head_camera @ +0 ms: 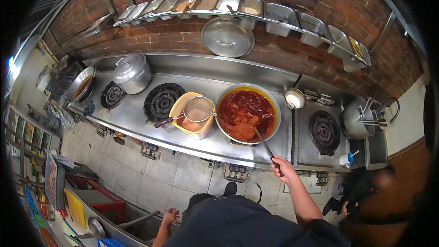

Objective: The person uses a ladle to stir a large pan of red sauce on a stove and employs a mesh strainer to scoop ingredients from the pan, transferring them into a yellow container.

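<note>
My right hand (283,168) grips the black handle of a long metal utensil (263,139). Its far end dips into dark red sauce (247,111) with an orange oily rim, in a wide metal pan (278,123) on the steel stove. To the left of the pan stands a yellowish plastic container (200,134) with reddish liquid inside. A round mesh strainer (198,109) rests across its top. My left hand (170,215) hangs low beside my body, fingers curled, near a grey bar; whether it holds anything is unclear.
Cast-iron burners (163,102), a lidded aluminium pot (132,75) and a wok (81,85) stand further left. A small pot (295,98) with white contents and a tall utensil pot (355,120) are right. Seasoning pans (207,2) line the wall shelf. Another person (360,192) is at lower right.
</note>
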The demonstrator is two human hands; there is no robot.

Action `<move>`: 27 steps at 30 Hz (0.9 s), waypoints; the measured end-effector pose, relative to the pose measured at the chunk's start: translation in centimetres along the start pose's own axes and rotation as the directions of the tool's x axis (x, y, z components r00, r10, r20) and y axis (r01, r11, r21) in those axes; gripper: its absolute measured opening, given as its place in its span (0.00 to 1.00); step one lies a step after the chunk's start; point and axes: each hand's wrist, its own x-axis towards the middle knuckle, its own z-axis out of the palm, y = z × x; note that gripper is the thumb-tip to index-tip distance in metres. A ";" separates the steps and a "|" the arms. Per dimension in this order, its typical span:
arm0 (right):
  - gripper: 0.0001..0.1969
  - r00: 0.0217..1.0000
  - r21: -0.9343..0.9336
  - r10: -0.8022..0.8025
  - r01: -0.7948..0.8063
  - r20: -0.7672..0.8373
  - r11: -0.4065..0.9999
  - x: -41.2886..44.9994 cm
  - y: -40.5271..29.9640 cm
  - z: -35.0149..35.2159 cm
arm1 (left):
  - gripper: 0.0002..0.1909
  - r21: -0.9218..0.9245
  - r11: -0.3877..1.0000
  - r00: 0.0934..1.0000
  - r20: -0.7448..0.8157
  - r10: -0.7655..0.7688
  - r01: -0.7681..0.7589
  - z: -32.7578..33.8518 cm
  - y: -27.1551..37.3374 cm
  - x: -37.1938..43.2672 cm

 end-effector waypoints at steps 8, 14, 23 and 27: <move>0.33 0.993 -0.192 -0.103 0.088 -0.066 0.977 -1.6 0.1 2.4 | 0.20 -0.129 0.991 0.998 -0.059 0.035 -0.042 -4.4 -2.4 2.0; 0.30 0.952 -0.495 -0.228 0.100 -0.206 0.863 -3.7 0.3 5.5 | 0.20 -0.217 0.976 0.999 0.041 -0.005 0.013 -5.1 -9.0 3.6; 0.29 0.713 -0.969 -0.699 0.209 0.057 0.135 -5.4 -1.3 4.0 | 0.20 -0.121 0.989 0.992 -0.107 0.068 -0.081 0.2 -12.7 -0.1; 0.33 0.647 -0.974 -0.736 0.213 0.197 -0.073 -2.8 -3.6 2.7 | 0.20 -0.217 0.970 0.976 -0.206 0.063 -0.109 4.4 -14.1 -2.7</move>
